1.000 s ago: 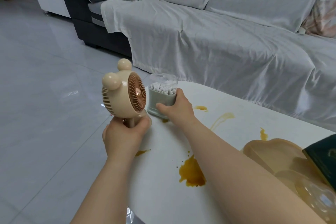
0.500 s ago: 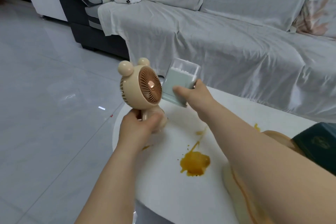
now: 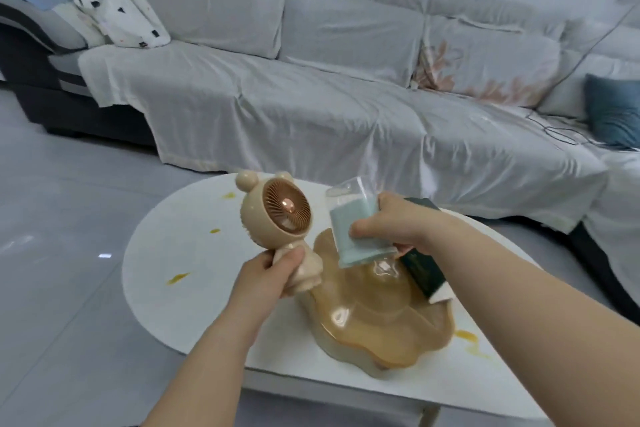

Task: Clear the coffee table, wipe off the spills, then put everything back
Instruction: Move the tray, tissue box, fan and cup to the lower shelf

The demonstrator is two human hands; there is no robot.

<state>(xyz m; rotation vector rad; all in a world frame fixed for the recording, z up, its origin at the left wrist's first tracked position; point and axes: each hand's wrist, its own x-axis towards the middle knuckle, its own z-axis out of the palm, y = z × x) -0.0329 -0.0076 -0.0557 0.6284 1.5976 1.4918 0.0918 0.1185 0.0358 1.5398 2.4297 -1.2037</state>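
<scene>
The beige tray (image 3: 374, 322) lies on the desk (image 3: 180, 246) with a dark green box (image 3: 422, 274) leaning in it, partly hidden behind the right hand (image 3: 391, 225). I judge these two are not yet cleared. The left hand (image 3: 273, 274) holds the bear-shaped fan (image 3: 280, 215) in the air above the desk. Its fingers (image 3: 287, 258) are wrapped around the foot of the fan, so the round head stands up and tilts a little. The right hand carries the pale blue box with a clear lid (image 3: 353, 229), thumb on the near face and the other fingers behind. The box is tilted, lid away from the person, above the tray and just beside the fan. Holding one thing in each hand probably serves to take both off in one go, so that the wiping can start. A small clear object (image 3: 384, 267) sits in the tray under the box; what it is I cannot tell.

Behind, a long sofa (image 3: 311, 107) under a pale sheet fills the room, on a grey glossy floor (image 3: 62, 253). The desk is white and oval. A patterned pillow (image 3: 117, 7) lies at the left end of the sofa, a blue cushion (image 3: 613, 107) at the right. Orange spills (image 3: 178, 277) are scattered on the desk, not yet wiped.
</scene>
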